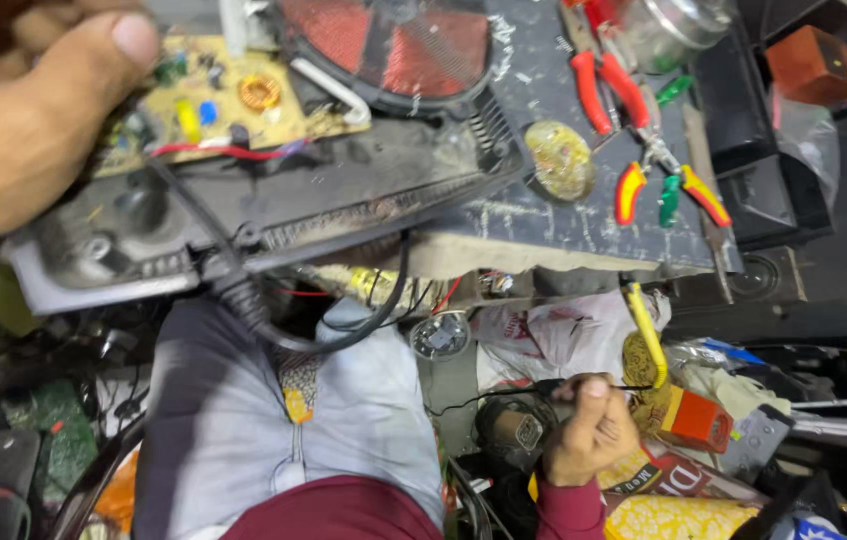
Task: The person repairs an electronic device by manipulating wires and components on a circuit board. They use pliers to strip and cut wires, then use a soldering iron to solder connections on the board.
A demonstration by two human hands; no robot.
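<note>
Two hands engaged: left hand point(19, 130) grips the opened appliance casing point(244, 225) on the bench point(564, 230), circuit board point(219, 100) exposed; right hand point(589, 430) pinches apparently a thin black wire point(504, 392). Reassembly outstanding.

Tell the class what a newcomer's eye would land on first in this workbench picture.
First, the opened black appliance housing across the upper left, its yellowish circuit board and red heating coil exposed, with the left hand on its corner. Next, the red-handled pliers on the scratched dark bench top at upper right. Low and right of centre, the right hand pinches a thin black wire above a clutter of parts.
</note>
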